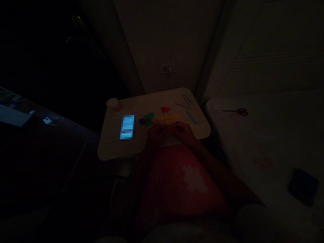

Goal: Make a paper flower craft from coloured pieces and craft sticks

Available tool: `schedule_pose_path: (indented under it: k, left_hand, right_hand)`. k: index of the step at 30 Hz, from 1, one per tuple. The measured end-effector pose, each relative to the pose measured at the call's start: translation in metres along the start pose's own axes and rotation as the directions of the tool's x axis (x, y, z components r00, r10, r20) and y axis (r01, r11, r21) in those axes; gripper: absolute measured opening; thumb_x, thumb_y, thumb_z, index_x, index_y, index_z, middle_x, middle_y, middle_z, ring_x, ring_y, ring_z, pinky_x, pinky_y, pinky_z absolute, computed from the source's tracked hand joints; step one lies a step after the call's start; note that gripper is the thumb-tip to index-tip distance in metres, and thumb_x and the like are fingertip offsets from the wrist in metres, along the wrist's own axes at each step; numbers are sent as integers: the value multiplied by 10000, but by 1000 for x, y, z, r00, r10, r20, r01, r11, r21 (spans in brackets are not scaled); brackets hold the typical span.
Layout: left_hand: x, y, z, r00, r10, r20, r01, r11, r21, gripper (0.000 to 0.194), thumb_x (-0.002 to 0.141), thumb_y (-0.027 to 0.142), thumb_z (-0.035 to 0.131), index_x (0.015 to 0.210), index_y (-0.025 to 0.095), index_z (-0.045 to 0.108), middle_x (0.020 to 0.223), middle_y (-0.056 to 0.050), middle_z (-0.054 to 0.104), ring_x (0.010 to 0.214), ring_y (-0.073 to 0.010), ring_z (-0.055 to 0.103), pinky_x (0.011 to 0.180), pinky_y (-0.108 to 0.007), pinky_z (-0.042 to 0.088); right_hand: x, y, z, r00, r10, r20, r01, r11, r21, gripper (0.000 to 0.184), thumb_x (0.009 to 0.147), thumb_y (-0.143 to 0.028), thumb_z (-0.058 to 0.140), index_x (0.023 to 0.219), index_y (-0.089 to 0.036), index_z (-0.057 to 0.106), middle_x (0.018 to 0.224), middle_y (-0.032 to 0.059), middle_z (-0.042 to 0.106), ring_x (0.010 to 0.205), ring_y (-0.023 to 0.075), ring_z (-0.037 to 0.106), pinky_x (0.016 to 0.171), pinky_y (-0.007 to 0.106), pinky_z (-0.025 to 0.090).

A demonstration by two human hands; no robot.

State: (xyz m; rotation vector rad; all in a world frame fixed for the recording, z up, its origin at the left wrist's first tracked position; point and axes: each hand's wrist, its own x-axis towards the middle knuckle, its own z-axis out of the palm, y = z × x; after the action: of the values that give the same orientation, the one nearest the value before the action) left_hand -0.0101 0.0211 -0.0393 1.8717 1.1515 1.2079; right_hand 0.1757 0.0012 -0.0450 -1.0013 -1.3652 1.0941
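The room is very dark. My left hand (pixel 155 132) and my right hand (pixel 182 131) meet at the near edge of a small light wooden table (pixel 113 148), fingers curled close together; what they pinch is too dim to make out. Just beyond them lie coloured clay shapes: a red piece (pixel 165 109), a yellow-orange cross (pixel 168 118), a green piece (pixel 150 117) and a purple lump (pixel 142 120). A lit phone (pixel 127 127) glows to the left of my hands.
Thin blue modelling tools (pixel 188 104) lie at the table's far right, a small round container (pixel 112 102) at its far left corner. Scissors (pixel 239 111) and a dark object (pixel 303 186) rest on the bed at right. A wall socket (pixel 167 68) sits behind the table.
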Motion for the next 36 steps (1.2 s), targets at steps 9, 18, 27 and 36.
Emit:
schedule_pose_path:
  k: [9,18,27,36]
  left_hand:
    - [-1,-2,0,999,15,31,-15,1000,19,107,843,294,738,835,191,762,780,-20,697,736,-163,610,740,-295,484]
    - [-2,2,1,997,80,-8,-78,986,149,88,865,260,694,861,189,746,762,-6,670,691,-145,582,674,-268,458]
    - [-2,8,1,981,186,51,-193,957,216,55,862,208,691,869,181,738,746,-9,639,694,-153,565,692,-288,452]
    - [-2,5,1,984,175,37,-179,965,194,71,869,250,715,865,187,747,725,-3,617,688,-151,558,687,-286,443]
  right_hand:
    - [2,0,1,998,-2,-57,2,1000,-1,190,749,-350,782,860,-212,714,870,45,736,813,192,668,758,312,530]
    - [2,6,2,988,122,-97,-119,992,42,251,780,-439,734,769,-195,678,674,4,665,559,133,583,524,248,457]
    - [2,6,1,991,31,-126,-33,999,-9,165,759,-339,757,838,-196,738,780,39,747,681,168,662,615,269,521]
    - [2,3,-2,996,-79,-40,75,992,-103,89,804,-279,727,847,-214,770,906,49,777,844,193,704,759,307,537]
